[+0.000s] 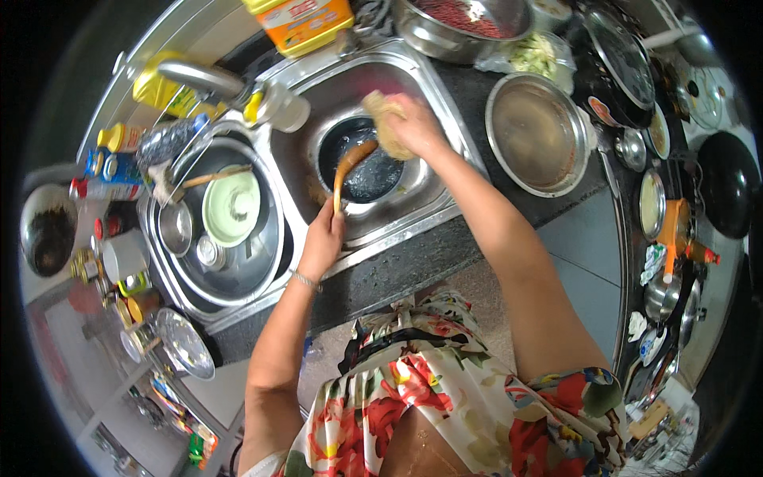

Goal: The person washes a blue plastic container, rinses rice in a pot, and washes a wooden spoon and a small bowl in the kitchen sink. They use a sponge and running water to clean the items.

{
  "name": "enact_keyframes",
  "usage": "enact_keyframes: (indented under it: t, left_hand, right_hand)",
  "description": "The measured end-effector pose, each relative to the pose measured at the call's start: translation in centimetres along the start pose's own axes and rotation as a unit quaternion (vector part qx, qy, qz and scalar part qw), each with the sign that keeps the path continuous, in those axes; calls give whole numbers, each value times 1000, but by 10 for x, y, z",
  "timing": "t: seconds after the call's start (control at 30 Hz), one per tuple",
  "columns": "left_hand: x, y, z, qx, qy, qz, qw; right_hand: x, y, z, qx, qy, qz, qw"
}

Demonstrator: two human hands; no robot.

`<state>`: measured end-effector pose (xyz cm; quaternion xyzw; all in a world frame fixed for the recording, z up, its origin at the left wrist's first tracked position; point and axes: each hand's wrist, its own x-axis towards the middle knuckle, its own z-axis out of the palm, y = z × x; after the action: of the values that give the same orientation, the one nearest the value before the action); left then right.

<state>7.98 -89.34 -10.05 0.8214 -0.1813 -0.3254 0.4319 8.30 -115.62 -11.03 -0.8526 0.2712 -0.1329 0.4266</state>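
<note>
My left hand [325, 235] grips the thin end of a brown wooden spoon or ladle [353, 161], whose broad end reaches over the sink. A tan scrubbing cloth or loofah [386, 122] is in my right hand [417, 125], beside the broad end of the wooden utensil; the fingers are partly blurred. Both hands are over the right bowl of a stainless steel double sink [432, 173]. Below the utensil, a dark round vessel [363, 185] with what looks like water sits in that bowl.
A metal basin [275, 250] in the left bowl holds a pale green bowl [232, 208] and a small metal bowl [176, 229]. The faucet [202, 77] rises behind. Right of the sink stand a metal pot of cloudy liquid [530, 137] and a pan of red food [459, 36].
</note>
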Motion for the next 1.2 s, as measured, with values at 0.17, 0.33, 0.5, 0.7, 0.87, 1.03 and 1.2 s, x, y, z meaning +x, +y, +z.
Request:
enact_keyframes:
  t: [0.17,0.33,0.5,0.7,0.87,1.03,1.2]
  left_hand:
    - [5,32,-4,-281,-161,-205,924]
    - [4,47,11,-305,-125,-199,923]
    - [10,34,35,-392,-87,-234,886]
    - [32,43,54,-201,-17,-162,966]
    - [33,18,69,-77,74,-22,994]
    - [21,40,65,-85,51,18,995]
    - [20,12,6,-90,70,-24,993]
  right_hand:
    - [-62,-31,14,-199,-79,-342,915]
    - [-24,-22,38,-243,-58,-239,938]
    - [-4,0,40,16,5,73,997]
    - [-60,-6,53,12,-92,-77,993]
    - [-64,-29,38,173,-166,87,967]
    - [-35,-30,31,188,-231,53,953]
    - [-43,-44,5,-83,-168,-195,963]
